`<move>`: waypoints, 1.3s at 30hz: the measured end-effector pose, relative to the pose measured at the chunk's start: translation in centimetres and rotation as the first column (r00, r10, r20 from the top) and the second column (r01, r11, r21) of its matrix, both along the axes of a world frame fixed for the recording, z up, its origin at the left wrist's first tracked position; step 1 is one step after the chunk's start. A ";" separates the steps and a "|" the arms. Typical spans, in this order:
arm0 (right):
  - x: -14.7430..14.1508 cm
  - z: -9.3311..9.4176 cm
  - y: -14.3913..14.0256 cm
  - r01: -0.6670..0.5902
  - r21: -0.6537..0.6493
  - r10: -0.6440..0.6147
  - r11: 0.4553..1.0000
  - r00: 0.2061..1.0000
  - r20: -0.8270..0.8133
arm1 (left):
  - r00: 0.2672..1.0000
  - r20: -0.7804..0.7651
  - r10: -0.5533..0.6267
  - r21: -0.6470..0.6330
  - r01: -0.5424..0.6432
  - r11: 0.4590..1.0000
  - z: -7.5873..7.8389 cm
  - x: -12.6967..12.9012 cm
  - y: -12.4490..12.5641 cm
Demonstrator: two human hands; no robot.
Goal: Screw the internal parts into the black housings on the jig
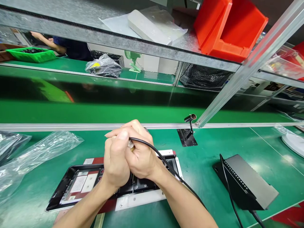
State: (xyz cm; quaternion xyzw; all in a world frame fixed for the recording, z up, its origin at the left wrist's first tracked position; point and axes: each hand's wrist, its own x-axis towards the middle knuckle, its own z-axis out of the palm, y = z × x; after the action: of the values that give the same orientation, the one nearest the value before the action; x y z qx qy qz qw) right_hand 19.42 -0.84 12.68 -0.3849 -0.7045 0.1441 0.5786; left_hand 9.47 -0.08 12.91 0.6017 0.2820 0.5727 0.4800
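My left hand [116, 160] and my right hand [142, 150] are closed together in the middle of the head view. A black cable [152, 146] starts at my left thumb and runs over my right wrist toward the lower right. My left fingers pinch its end. Between the hands, a small whitish and brassy part [130, 145] shows; my right fingers wrap round something mostly hidden. Beneath both hands lies a black plastic frame [68, 172] on a dark red and white fixture [135, 199]. The hands hide the frame's middle.
On the right a black box with a grey top [249, 180] has cables attached. A small black tube on a stand [190, 118] rises near the rail. Clear plastic bags [45, 152] lie left. Overhead, a metal shelf [95, 36] carries a red bin [228, 34]. Someone's arm [48, 42] shows beyond.
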 end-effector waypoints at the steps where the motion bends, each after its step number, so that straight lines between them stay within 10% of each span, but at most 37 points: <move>1: 0.0 0.0 0.0 -0.004 0.004 0.004 1.000 1.000 -0.011 | 1.000 -0.001 -0.001 -0.001 0.001 1.000 0.0 0.0 0.0; 39: -0.1 0.1 0.1 -0.025 0.073 0.035 0.997 0.990 -0.138 | 0.998 -0.053 0.034 0.075 -0.030 0.997 0.3 0.2 0.1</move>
State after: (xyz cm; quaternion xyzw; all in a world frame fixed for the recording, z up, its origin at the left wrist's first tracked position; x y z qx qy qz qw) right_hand 19.29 -0.72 12.82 -0.3425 -0.6728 0.1542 0.6374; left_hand 9.71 0.03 13.23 0.6297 0.2831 0.5739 0.4404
